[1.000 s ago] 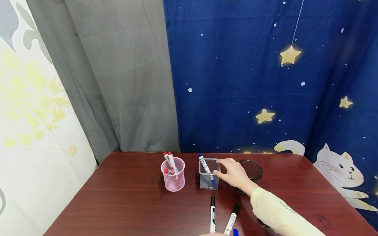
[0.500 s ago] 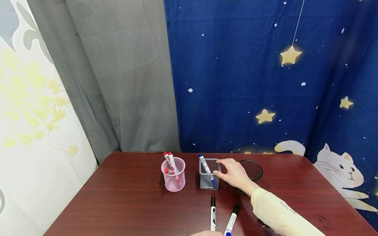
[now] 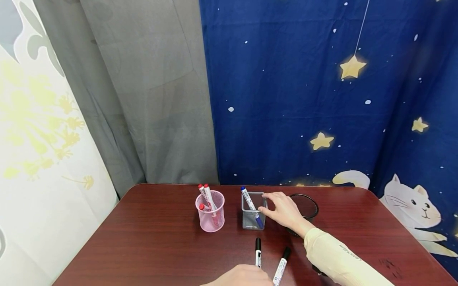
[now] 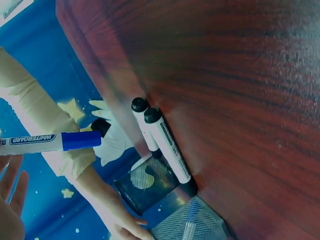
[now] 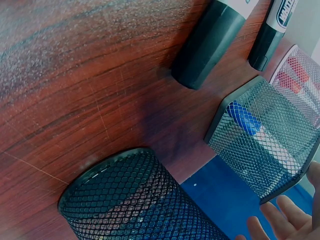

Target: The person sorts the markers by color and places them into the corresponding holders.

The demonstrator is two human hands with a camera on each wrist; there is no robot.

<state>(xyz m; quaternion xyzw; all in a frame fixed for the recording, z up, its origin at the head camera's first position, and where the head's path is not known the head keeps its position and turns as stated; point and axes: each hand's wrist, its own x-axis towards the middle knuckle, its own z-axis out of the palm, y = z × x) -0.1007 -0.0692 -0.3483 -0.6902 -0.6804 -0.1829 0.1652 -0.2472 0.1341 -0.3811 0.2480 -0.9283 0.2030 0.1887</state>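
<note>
My left hand (image 3: 244,277) enters at the bottom of the head view. In the left wrist view it holds a blue-capped whiteboard marker (image 4: 47,143) above the table; that marker is hidden in the head view. My right hand (image 3: 284,210) holds the rim of a square grey mesh pen holder (image 3: 253,222), thumb at the near side and fingers at the far side. One blue marker (image 3: 250,200) leans inside this holder. Two black-capped markers, one (image 3: 258,251) more upright and one (image 3: 281,267) slanted, lie in front of it.
A round pink mesh pen holder (image 3: 211,222) with several red markers (image 3: 209,196) stands to the left. Behind my right wrist is a round black mesh pen holder (image 3: 310,205). The brown table (image 3: 154,238) ends at curtains behind.
My left hand has come up and forward into the head view, covering the blue cap and part of the black-capped markers. The right hand and the pen holders stay put.
</note>
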